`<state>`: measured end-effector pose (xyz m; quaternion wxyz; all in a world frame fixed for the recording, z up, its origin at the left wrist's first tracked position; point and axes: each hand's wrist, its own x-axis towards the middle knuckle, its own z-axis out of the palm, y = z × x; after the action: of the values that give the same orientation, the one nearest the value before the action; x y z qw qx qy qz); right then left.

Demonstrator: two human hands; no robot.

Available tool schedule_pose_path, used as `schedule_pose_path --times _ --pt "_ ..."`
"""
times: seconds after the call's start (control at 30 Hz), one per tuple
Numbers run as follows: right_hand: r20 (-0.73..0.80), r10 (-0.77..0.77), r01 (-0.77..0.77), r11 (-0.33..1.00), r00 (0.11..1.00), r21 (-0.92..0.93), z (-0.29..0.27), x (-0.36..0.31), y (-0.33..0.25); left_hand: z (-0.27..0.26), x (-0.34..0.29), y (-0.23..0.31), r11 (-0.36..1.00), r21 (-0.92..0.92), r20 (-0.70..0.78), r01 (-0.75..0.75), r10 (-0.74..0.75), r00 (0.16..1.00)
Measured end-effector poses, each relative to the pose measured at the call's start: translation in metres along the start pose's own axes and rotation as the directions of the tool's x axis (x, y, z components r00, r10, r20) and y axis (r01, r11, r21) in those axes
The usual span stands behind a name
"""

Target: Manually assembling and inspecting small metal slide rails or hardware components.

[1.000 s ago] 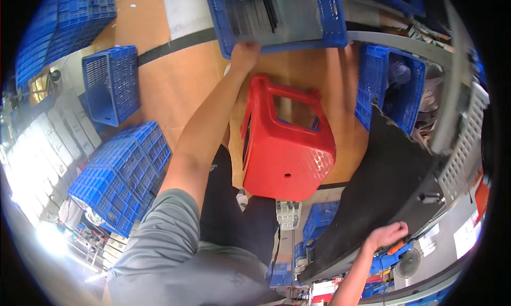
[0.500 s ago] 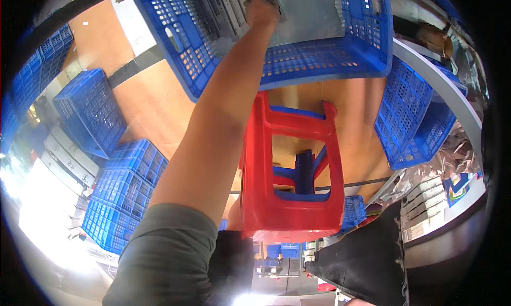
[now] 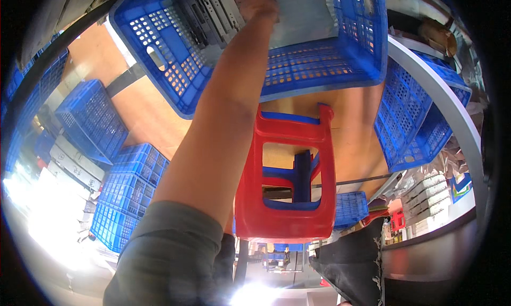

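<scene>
My left hand (image 3: pixel 256 6) reaches into a blue plastic crate (image 3: pixel 314 66) at the top of the head view. It lies at the right end of a row of grey metal rails (image 3: pixel 215 13), touching or just above them. The fingers are smeared and partly cut off by the upper edge, so I cannot tell whether they grip a rail. Right of the hand, a pale translucent sheet (image 3: pixel 306 18) covers the crate's bottom. My bare left forearm passes over the crate's near rim. My right hand does not show.
A red plastic stool (image 3: pixel 287 221) with blue parts stands below the crate. More blue crates stand at the left (image 3: pixel 93 120), stacked at lower left (image 3: pixel 125 191), and at the right (image 3: pixel 404 114). A curved grey bar (image 3: pixel 447 88) runs down the right; black cloth (image 3: pixel 351 263) hangs at lower right.
The crate appears slightly lower and further left in the picture, as does the stool. My left hand has shifted slightly up relative to the rails; its fingers were curled at a rail before.
</scene>
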<state>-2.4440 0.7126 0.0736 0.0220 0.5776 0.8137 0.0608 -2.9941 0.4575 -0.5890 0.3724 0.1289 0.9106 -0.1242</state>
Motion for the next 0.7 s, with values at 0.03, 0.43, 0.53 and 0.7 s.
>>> schedule_pose_path --times 0.03,0.43,0.53,0.7 --pt "0.002 -0.004 0.004 1.000 1.000 -0.004 0.002 0.000 0.001 0.007 0.005 -0.002 1.000 0.003 -0.002 0.004 -0.004 1.000" --pt "0.012 -0.070 0.071 0.989 0.997 -0.129 0.007 -0.010 0.021 -0.041 -0.076 -0.026 0.240 -0.946 0.098 0.217 -0.427 0.899" --pt "0.007 -0.084 0.084 0.984 0.996 -0.158 0.006 -0.016 0.025 -0.033 -0.090 -0.048 0.259 -0.965 -0.103 0.038 -0.508 0.855" --pt "0.007 -0.108 0.107 0.975 0.994 -0.197 0.015 -0.022 0.031 -0.010 -0.078 -0.069 0.416 -0.897 -0.170 0.149 -0.637 0.751"
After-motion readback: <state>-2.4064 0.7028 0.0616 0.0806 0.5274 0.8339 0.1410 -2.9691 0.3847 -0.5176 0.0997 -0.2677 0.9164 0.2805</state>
